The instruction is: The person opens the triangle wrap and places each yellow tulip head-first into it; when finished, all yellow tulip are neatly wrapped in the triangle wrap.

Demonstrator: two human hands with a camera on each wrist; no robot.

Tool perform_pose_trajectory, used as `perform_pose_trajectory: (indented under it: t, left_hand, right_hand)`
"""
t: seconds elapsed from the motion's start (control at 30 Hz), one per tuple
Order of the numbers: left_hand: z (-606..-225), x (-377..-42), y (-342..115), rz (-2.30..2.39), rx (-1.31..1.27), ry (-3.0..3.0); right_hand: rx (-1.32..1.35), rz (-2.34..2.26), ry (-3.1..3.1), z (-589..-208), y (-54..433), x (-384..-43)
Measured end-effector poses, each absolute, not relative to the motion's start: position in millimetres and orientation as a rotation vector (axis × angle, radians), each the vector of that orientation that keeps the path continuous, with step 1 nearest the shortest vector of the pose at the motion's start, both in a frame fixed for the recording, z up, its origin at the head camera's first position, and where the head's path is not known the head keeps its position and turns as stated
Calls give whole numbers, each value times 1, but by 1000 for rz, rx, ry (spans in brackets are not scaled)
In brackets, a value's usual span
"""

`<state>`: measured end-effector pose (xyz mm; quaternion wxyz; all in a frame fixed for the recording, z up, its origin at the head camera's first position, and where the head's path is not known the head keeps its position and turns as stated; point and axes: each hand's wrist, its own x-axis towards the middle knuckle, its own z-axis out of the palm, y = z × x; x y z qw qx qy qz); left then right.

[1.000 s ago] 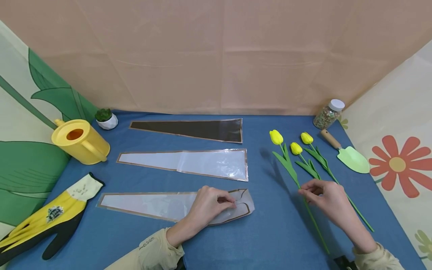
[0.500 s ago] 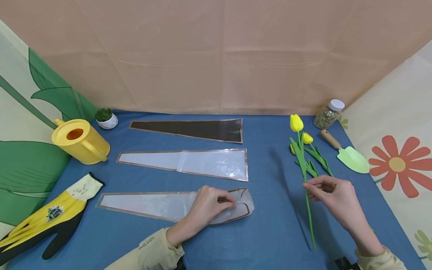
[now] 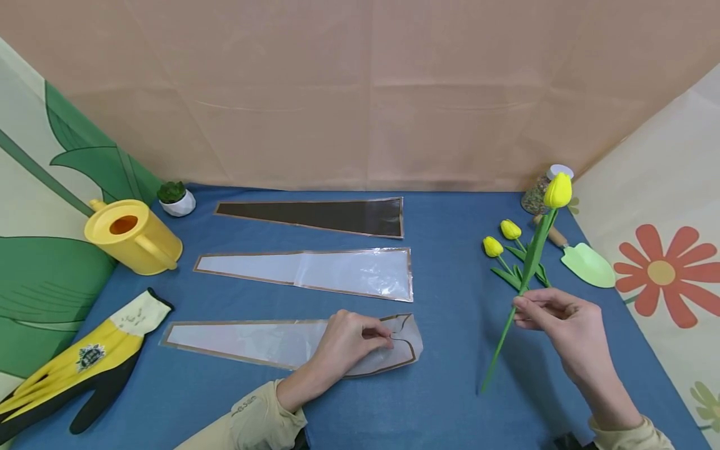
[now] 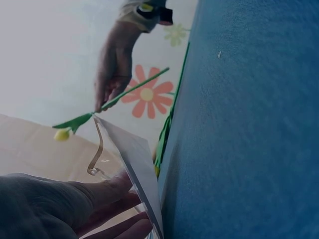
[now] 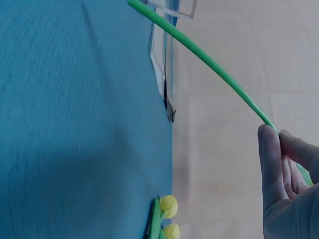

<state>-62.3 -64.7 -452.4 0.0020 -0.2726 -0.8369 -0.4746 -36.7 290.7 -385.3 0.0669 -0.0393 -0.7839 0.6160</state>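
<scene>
Right of frame: right hand (image 3: pixel 568 328) has its fingers narrowed in a pinch on the green stem of a single yellow-headed tulip (image 3: pixel 535 253), raised above the blue cloth-covered worktop (image 3: pixel 444 406), bloom tilted to upper right. Lower centre: left hand (image 3: pixel 345 344) pinches the wide end of a long, tapered, translucent plastic sleeve with brown edging (image 3: pixel 242 337). Two other yellow tulips with green leaves (image 3: pixel 492 247) lie right of centre, near a pale-green trowel with wooden handle (image 3: pixel 589 265).
</scene>
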Motion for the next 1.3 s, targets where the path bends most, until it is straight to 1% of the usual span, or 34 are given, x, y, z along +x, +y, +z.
perform_pose_trajectory:
  t: [0.17,0.4,0.73,1.3]
  left_hand:
    - [-453,-62,-65,-1477,-855,-2629]
    - [-453,-61,-66,-1500,-848,-2630]
    - [-454,-61,-66,-1488,-841,-2636]
    - [-450,-60,-65,-1500,-832,-2647]
  right_hand:
    - [-167,2034,-2144,-388,285,-35]
    - [-220,2096,-2002,-395,273,-30]
    - [-288,2191,-1821,-392,260,-26]
    - [-362,2308,-1752,-416,233,-15]
